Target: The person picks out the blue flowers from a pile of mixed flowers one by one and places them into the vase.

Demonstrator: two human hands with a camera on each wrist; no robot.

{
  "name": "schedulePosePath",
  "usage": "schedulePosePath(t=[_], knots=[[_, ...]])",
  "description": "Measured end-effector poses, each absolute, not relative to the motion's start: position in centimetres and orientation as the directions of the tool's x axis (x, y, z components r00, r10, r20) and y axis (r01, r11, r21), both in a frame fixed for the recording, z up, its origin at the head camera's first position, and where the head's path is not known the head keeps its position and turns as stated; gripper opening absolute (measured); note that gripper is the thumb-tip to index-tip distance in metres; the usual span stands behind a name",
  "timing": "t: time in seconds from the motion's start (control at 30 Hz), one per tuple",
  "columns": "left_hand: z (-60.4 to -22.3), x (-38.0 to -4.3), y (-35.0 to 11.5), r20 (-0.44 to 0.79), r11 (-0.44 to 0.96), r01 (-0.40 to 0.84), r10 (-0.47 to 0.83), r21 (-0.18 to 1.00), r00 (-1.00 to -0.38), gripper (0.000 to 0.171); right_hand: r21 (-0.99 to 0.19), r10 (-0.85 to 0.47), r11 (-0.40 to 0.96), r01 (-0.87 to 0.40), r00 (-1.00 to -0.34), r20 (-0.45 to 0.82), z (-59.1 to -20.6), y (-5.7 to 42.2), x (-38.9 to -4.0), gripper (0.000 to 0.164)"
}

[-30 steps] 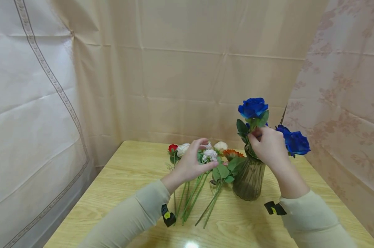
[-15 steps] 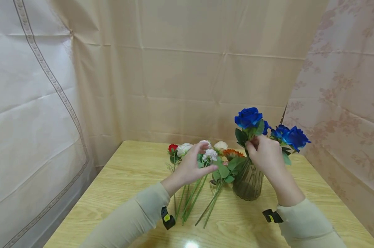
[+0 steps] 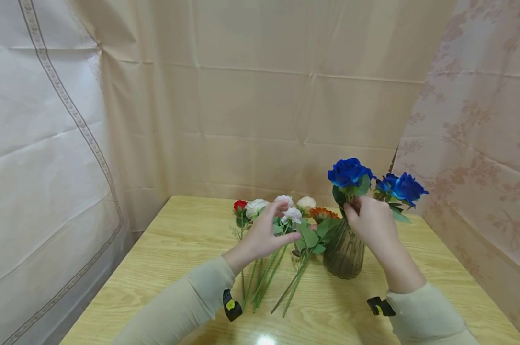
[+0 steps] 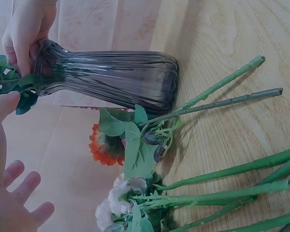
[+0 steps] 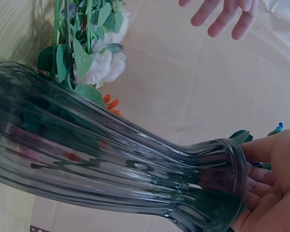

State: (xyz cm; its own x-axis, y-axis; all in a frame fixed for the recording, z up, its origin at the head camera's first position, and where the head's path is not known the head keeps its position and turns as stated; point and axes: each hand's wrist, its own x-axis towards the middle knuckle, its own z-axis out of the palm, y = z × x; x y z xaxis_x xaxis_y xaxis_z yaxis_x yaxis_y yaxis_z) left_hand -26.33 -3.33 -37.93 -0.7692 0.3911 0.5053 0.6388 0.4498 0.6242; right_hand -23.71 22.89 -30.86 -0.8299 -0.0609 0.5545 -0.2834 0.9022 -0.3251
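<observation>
My right hand (image 3: 374, 223) pinches the stem of a blue rose (image 3: 349, 172) just under its bloom, right at the vase mouth. The ribbed smoky glass vase (image 3: 344, 254) stands upright on the table. More blue roses (image 3: 402, 187) lean out of it to the right. In the right wrist view, fingers of the right hand (image 5: 275, 179) lie against the rim of the vase (image 5: 111, 154). My left hand (image 3: 264, 232) hovers left of the vase, above the lying flowers, fingers spread and holding nothing. The left wrist view shows the left hand's (image 4: 5, 179) fingers apart from the vase.
Left of the vase lie several loose flowers: a red rose (image 3: 240, 206), white blooms (image 3: 292, 215) and an orange flower (image 3: 323, 214). Their green stems (image 3: 266, 278) point toward the front of the wooden table (image 3: 165, 273). Cloth curtains (image 3: 251, 105) hang behind and at both sides.
The right hand has lowered the blue rose, so its bloom sits closer to the vase mouth. Blue roses on the right have shifted slightly. The left hand has barely moved.
</observation>
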Motion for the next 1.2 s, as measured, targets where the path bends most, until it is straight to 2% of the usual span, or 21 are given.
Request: schedulePosePath(t=[0.27, 0.5, 0.67, 0.97, 1.2], knots=[[-37.6, -26.5, -3.7, 0.506, 0.443, 0.633, 0.381, 0.635, -0.774, 0.077, -0.334, -0.058, 0.877, -0.345, -0.767, 0.639, -30.0, 23.7, -22.9, 0.025], [-36.9, -26.5, -4.3, 0.504, 0.454, 0.631, 0.38, 0.629, -0.775, 0.079, -0.359, -0.022, 0.871, -0.335, -0.757, 0.653, -28.3, 24.2, -21.9, 0.034], [-36.0, -26.5, -4.7, 0.53, 0.458, 0.646, 0.37, 0.611, -0.763, 0.077, -0.352, 0.001, 0.867, -0.354, -0.704, 0.71, -27.2, 24.4, -21.7, 0.041], [-34.9, -26.7, -5.6, 0.566, 0.453, 0.661, 0.344, 0.598, -0.749, 0.072, -0.338, 0.02, 0.844, -0.416, -0.606, 0.795, -25.6, 25.0, -21.0, 0.035], [-33.7, -26.9, -6.7, 0.619, 0.424, 0.699, 0.331, 0.576, -0.712, 0.069, -0.32, 0.016, 0.806, -0.499, -0.521, 0.853, -24.1, 25.8, -20.5, 0.028]])
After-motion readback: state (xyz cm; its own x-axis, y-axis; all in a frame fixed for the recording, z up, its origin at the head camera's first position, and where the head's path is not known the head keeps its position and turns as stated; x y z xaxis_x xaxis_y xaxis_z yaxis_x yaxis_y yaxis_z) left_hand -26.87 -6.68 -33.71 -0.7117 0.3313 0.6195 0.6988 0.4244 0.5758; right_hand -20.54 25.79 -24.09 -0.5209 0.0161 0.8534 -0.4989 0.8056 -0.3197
